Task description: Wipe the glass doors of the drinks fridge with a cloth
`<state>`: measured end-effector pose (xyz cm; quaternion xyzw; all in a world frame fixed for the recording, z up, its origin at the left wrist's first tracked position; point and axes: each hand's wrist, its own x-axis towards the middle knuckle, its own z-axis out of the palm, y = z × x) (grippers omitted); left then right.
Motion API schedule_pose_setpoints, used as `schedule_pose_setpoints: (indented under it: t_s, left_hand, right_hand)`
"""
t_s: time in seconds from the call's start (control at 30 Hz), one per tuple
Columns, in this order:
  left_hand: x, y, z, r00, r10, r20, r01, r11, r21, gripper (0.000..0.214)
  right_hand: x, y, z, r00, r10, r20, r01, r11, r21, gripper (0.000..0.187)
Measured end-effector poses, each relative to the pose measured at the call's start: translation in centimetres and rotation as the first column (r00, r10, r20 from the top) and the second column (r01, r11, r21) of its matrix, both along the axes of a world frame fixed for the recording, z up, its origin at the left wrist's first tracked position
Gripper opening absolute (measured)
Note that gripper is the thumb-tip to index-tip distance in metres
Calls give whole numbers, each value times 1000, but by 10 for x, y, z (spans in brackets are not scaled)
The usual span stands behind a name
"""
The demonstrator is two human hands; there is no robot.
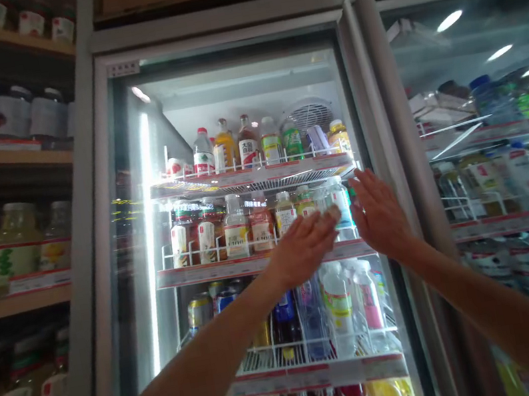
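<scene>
Glass door [143,245] of the drinks cooler is in front of me, both hands up level with the middle wire shelf [260,264].

What are the hands doing?

Both open, fingers straight, nothing gripped. Left hand [303,249] comes in angled from the lower left, fingertips [333,213] over a clear plastic bottle with a blue label [341,209]. Right hand [380,216] stands upright, palm forward, just right of that bottle.

Contact?

Can't tell. Glare hides whether my fingertips are on the bottle, on the glass, or on neither. Can't confirm from this view whether the door is shut or ajar either.

Where's the bottle?

Right end of the middle shelf, upright among other juice and tea bottles [249,227], behind a white wire rail [257,246].

Technique?

My read: flat, open palms suit this spot. No pinch, and straight fingers have less chance of snagging the rail or tipping the tightly packed row.

Surroundings?

Cans and drink bottles [339,310] on the shelf below. Wooden shelves [13,304] with big jars [8,241] on the left, second cooler door [479,87] on the right.
</scene>
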<state>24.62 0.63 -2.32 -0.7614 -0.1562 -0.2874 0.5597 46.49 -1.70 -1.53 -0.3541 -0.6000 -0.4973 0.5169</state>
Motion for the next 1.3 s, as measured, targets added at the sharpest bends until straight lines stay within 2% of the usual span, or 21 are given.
schedule_pose_setpoints:
  t_s: [0.07, 0.1, 0.17, 0.23, 0.27, 0.37, 0.43, 0.53, 0.57, 0.6, 0.67, 0.73, 0.8, 0.87, 0.9, 0.93, 1.03, 1.1, 1.2, 1.23, 1.3]
  left_hand:
    - [-21, -6, -19, 964, -28, -263, 31, 999, 8, 41]
    - [-31, -9, -24, 961, -22, -276, 24, 1000, 4, 40]
    - [-50, -14, -30, 998, 33, -50, -34, 999, -17, 40]
    - [-65, -15, -37, 960, 92, 263, -86, 996, -36, 41]
    - [-71, -14, -42, 951, 89, 295, -85, 996, -26, 41]
    - [-87, -12, -62, 1000, 3, -2, -3, 1000, 26, 39]
    - [-98, -10, -68, 1000, 2, -15, -1, 1000, 16, 40]
    - [-114, -9, -65, 914, 82, 398, -78, 997, -26, 44]
    - [-119, -9, -64, 885, 91, 456, -87, 996, -30, 45]
    - [-123, -9, -65, 898, 87, 431, -85, 996, -25, 45]
    - [-134, -9, -66, 975, 53, 215, -54, 999, 0, 43]
    - [-147, -7, -64, 994, 42, 97, -44, 999, 13, 41]
    - [-163, -4, -57, 953, 61, 296, -69, 998, 17, 41]
    - [-178, -1, -50, 846, 42, 532, -75, 996, 40, 43]
    - [-185, 0, -48, 835, 20, 549, -63, 996, 59, 44]
    - [-191, 1, -48, 872, -1, 489, -42, 996, 78, 45]
    - [-206, 1, -47, 988, -10, 153, 1, 998, 60, 48]
    - [-215, -1, -44, 966, 12, 258, -17, 1000, 17, 48]
    - [-222, -2, -40, 789, 8, 614, -25, 1000, 19, 49]
    - [-223, -1, -42, 795, -1, 606, -19, 999, 26, 50]
    - [-227, 1, -46, 916, -4, 401, -4, 1000, 20, 50]
  right_hand:
    - [-8, 0, -11, 998, 2, 59, 1, 999, -53, 55]
    - [-12, 0, -16, 997, 7, 76, -1, 997, -73, 56]
    - [-22, 0, -26, 997, 22, 76, -15, 996, -91, 56]
    - [-35, 1, -35, 997, 42, 60, -36, 995, -92, 57]
    - [-41, 2, -41, 996, 51, 72, -44, 994, -99, 58]
    - [-63, 5, -58, 982, 68, 177, -45, 990, -130, 61]
    - [-76, 6, -65, 974, 74, 214, -46, 990, -131, 62]
    - [-94, 6, -70, 985, 85, 153, -68, 991, -112, 63]
    - [-100, 5, -71, 986, 91, 140, -76, 991, -109, 63]
    - [-106, 5, -71, 985, 95, 146, -80, 991, -110, 63]
    - [-117, 4, -73, 976, 99, 196, -77, 990, -116, 64]
    - [-127, 4, -73, 970, 95, 222, -70, 991, -116, 64]
    - [-135, 3, -72, 978, 90, 189, -72, 992, -99, 64]
    - [-143, 2, -71, 985, 88, 146, -77, 994, -83, 63]
    - [-147, 1, -70, 985, 87, 146, -75, 994, -85, 64]
    - [-151, 0, -70, 983, 87, 162, -73, 993, -93, 64]
    - [-160, -1, -70, 971, 86, 223, -59, 990, -126, 65]
    - [-165, -2, -68, 978, 76, 192, -53, 991, -122, 65]
    - [-172, -1, -67, 988, 69, 135, -56, 993, -100, 64]
    - [-174, -1, -67, 986, 74, 149, -60, 994, -96, 63]
    - [-178, -2, -69, 975, 86, 206, -65, 992, -107, 64]
